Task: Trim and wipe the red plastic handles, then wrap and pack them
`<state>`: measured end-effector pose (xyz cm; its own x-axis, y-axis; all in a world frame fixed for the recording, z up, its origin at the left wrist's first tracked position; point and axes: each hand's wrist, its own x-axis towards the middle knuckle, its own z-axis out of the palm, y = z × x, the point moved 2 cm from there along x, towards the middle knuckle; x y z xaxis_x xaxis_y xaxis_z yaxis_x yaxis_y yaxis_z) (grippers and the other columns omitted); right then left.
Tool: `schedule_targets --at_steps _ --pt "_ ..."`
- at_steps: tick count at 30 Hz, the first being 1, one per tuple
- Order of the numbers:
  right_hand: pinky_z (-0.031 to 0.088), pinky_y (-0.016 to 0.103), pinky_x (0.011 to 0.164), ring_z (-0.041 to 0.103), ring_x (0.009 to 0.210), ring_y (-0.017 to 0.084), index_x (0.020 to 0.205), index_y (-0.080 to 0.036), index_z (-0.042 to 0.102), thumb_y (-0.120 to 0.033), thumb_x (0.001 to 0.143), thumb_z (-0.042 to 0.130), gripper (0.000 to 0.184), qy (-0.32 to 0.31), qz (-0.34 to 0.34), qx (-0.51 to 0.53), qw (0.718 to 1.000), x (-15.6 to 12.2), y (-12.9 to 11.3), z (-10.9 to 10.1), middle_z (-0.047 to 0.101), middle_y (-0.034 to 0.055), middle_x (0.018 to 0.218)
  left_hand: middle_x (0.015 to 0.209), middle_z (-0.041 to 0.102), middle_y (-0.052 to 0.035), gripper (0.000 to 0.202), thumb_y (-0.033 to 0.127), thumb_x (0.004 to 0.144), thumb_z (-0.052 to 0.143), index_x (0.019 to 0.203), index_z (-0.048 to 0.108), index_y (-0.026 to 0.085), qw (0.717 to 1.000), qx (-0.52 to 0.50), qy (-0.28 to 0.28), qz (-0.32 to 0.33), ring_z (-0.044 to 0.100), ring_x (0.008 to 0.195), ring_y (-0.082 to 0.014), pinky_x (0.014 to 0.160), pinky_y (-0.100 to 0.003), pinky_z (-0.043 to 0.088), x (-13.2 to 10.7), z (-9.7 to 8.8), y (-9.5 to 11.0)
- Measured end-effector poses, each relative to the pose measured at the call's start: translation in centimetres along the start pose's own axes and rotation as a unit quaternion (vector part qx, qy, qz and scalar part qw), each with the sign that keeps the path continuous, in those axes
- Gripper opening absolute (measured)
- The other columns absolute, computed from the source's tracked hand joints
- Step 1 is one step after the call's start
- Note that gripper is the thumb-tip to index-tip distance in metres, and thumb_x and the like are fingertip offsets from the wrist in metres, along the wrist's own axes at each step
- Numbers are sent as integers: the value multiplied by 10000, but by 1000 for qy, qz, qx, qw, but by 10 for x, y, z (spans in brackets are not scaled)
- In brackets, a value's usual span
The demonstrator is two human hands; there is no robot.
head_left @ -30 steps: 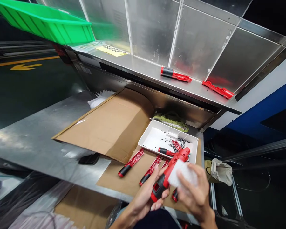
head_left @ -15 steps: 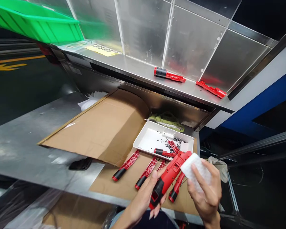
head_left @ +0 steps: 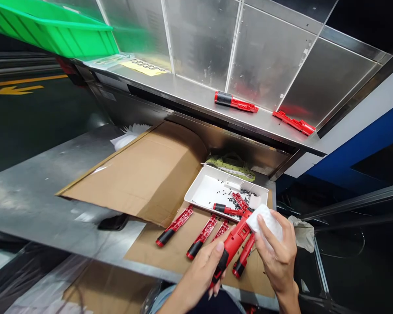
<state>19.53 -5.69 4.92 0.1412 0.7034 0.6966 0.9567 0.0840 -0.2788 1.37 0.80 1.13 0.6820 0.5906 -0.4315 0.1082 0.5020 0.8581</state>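
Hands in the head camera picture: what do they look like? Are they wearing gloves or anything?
No gloves! The left hand and the right hand are bare, with slim fingers and short nails. I see no rings, watch or cables. The right forearm is bare too. Near the left arm there is pale blue cloth, and dark cloth shows below the hands.

Nine red tool housings (head_left: 174, 226), one white sponge (head_left: 265, 222), one white tray (head_left: 203, 189), one green bin (head_left: 52, 37).

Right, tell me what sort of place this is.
Probably a small assembly bench for handheld power tools: red-and-black tool housing halves lie on cardboard, a white tray holds small black screws, and a stainless steel shelf runs behind.
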Motion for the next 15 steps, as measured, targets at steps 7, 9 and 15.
schedule_targets --at_steps 7,9,15 --pt "543 346 884 589 1087 203 1219 -350 668 -321 888 649 333 -344 -136 188 910 -20 -13 -20 611 48 1239 485 564 -16 551 596 900 531 1290 675 236 939 138 -282 -138 414 294 -110 270 -190 272 -6 -61 25" --pt "548 311 882 616 1061 183 1182 -360 688 -354 880 670 303 -391 -124 220 885 -34 -8 -23 634 33 1213 461 565 -18 513 591 879 565 1228 715 245 889 154 -379 -204 412 279 -127 239 -193 271 -1 -76 19" --pt "536 366 902 589 1139 217 1272 -316 649 -293 908 617 366 -336 -41 258 905 -52 5 -1 575 93 1288 599 699 -26 541 319 842 704 1369 580 326 842 85 -374 -378 483 239 -168 164 -199 305 20 -81 -5"
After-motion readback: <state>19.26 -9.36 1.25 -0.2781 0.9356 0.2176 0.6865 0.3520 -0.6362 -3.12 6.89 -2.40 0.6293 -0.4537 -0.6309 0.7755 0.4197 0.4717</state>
